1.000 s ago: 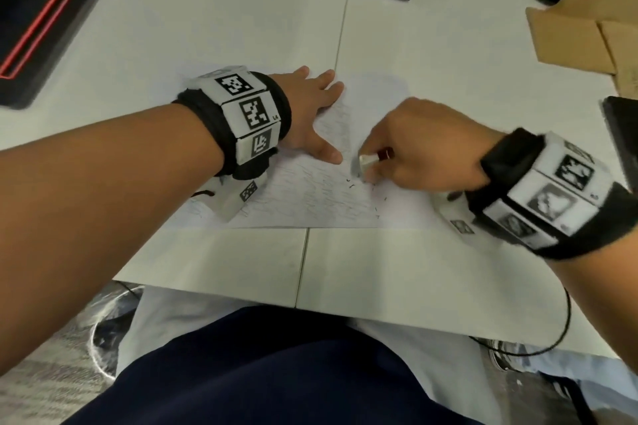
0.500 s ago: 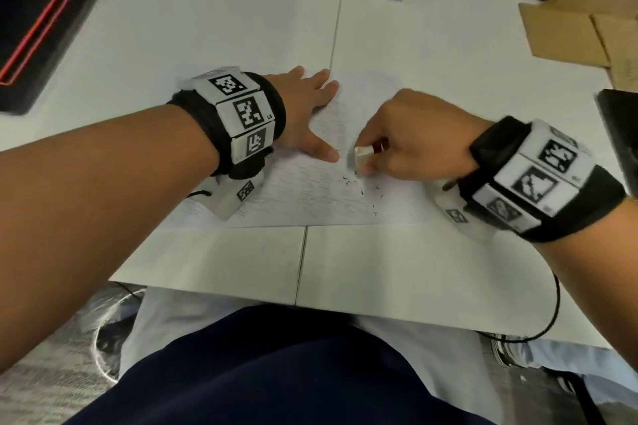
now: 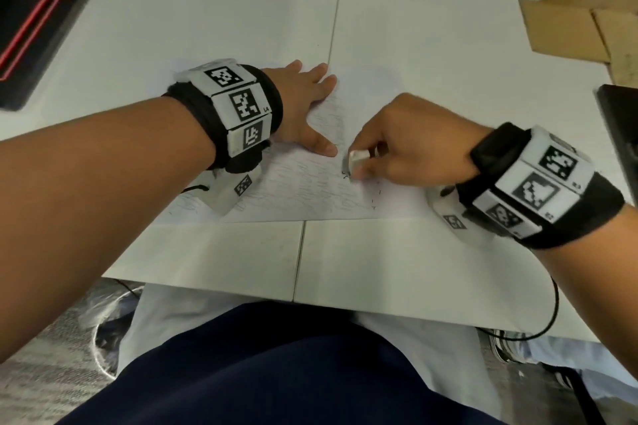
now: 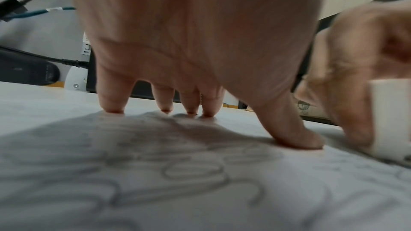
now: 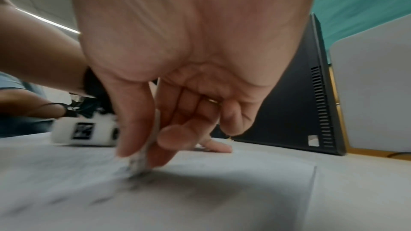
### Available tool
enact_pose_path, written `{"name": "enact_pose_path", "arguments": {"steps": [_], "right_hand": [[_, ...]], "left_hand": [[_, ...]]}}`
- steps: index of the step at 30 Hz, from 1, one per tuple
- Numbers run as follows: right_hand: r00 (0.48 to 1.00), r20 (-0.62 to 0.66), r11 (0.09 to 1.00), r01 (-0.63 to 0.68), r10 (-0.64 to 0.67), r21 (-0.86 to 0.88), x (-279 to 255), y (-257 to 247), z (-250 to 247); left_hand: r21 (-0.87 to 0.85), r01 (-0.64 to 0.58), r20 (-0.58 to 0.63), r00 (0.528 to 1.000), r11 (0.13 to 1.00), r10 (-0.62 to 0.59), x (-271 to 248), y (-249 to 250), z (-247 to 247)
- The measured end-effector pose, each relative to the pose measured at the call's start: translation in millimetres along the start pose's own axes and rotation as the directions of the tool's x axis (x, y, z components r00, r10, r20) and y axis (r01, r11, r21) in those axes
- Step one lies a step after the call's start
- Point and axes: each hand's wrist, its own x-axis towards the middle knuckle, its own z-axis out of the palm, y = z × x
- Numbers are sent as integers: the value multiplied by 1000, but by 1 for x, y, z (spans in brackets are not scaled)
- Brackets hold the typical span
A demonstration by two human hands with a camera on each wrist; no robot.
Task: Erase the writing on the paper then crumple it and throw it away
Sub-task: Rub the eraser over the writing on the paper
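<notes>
**Erasing underway: sheet pinned, eraser at mid-page**

Paper (image 3: 293,190) lies flat on the white table (image 3: 431,45), pencil lines mostly intact. Left hand (image 3: 303,107) spreads straight fingers (image 4: 113,101) on it, likely to stop it sliding. Right hand (image 3: 407,145) pinches the eraser (image 3: 357,160) low for pressure; dark crumbs (image 3: 374,198) lie nearby.

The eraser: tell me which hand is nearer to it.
Right. The right hand pinches the eraser against the paper; the left hand presses flat on the paper beside it, thumb just short.
</notes>
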Motion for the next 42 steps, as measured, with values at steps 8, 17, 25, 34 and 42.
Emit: {"name": "enact_pose_path", "arguments": {"steps": [8, 17, 25, 34, 42], "right_hand": [[976, 207, 994, 86, -72, -60, -23, -11, 5], [995, 93, 993, 41, -31, -112, -6, -5, -2], [982, 180, 994, 72, -57, -82, -3, -7, -11], [985, 168, 999, 35, -36, 7, -10, -7, 0], [979, 201, 995, -61, 44, 81, -11, -6, -3]], "left_hand": [[1, -14, -9, 1000, 1000, 14, 4, -2, 2], [-15, -9, -14, 1000, 1000, 9, 3, -3, 3], [-4, -19, -17, 1000, 1000, 19, 3, -2, 2], [-10, -15, -20, 1000, 1000, 15, 0, -2, 4], [-45, -5, -18, 1000, 999, 4, -5, 0, 2]]}}
